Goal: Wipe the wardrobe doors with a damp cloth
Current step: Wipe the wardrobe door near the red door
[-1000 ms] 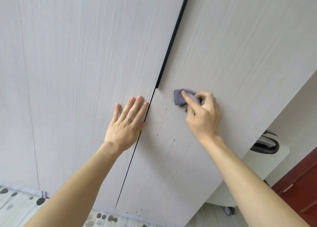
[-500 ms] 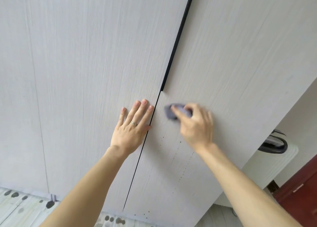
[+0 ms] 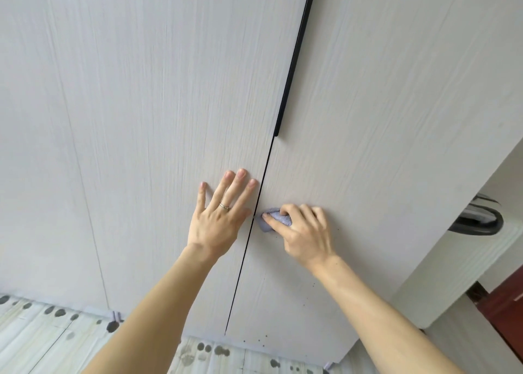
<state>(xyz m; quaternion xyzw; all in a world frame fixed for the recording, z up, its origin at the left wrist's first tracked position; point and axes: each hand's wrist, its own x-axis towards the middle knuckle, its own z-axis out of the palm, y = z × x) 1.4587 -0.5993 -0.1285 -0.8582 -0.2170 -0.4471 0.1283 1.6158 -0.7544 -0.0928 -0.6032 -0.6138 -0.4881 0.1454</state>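
1 cloth (image 3: 276, 220) moved lower, nearer door gap (image 3: 256, 204).

A single head-worn wide-angle camera looked forward and down, close to the pale wardrobe doors (image 3: 141, 119), which filled most of the frame and leaned toward 1 o'clock. The dark seam (image 3: 249, 246) between two doors ran from 6 up to 12 o'clock. Both forearms entered from 6 o'clock, and spotted floor (image 3: 42, 342) lay at 7 o'clock. No second view shared the scene.
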